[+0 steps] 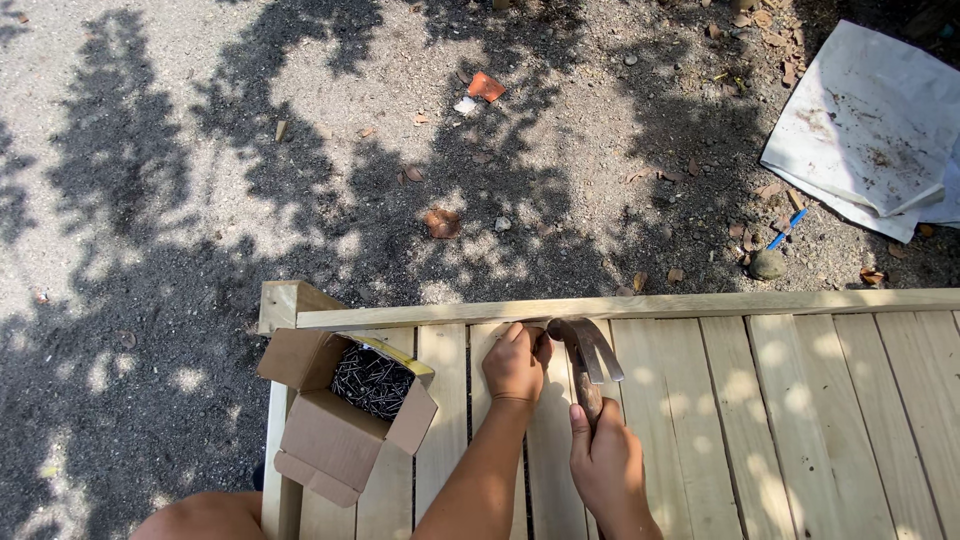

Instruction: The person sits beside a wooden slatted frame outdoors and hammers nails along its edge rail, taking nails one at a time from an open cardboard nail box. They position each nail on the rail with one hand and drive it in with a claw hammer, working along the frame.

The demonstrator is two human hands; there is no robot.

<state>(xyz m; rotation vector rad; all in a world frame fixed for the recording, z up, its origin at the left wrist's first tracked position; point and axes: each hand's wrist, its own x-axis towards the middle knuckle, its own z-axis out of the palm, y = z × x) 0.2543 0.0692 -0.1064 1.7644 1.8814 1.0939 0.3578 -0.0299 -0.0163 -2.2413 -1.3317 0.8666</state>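
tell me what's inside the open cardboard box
The cardboard box holds a heap of dark nails. Its flaps and the top nails cover the rest, so how deep the heap goes is hidden.

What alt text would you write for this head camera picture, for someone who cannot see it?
Seen from above, a person's right hand holds a claw hammer against pale wooden slats, while the left hand pinches at the rail beside the hammer head. An open cardboard box of dark nails sits at the left; beyond lie shaded gravel and a white sheet.
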